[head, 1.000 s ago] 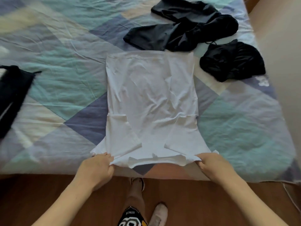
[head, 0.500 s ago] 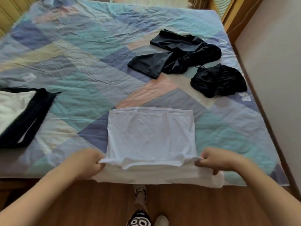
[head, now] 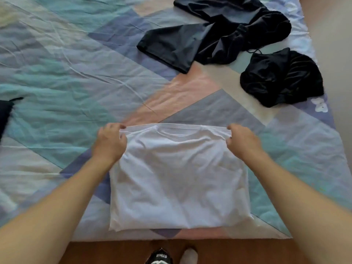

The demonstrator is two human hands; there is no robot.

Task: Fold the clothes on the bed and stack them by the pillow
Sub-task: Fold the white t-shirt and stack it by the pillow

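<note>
Fingers [head: 112,128] curled round the far left corner of the white shirt [head: 179,180], left hand [head: 109,142] pinching the folded edge; right hand [head: 242,141] gripping the far right corner likewise, edge stretched taut between. Shirt folded over on itself, lying flat near the bed's [head: 57,77] front edge on the patchwork cover. Well beyond, a dark garment [head: 209,37] sprawled unfolded, a black bundle [head: 282,79] just beside it toward the right edge. At far left, a sliver of another dark piece [head: 5,115].
</note>
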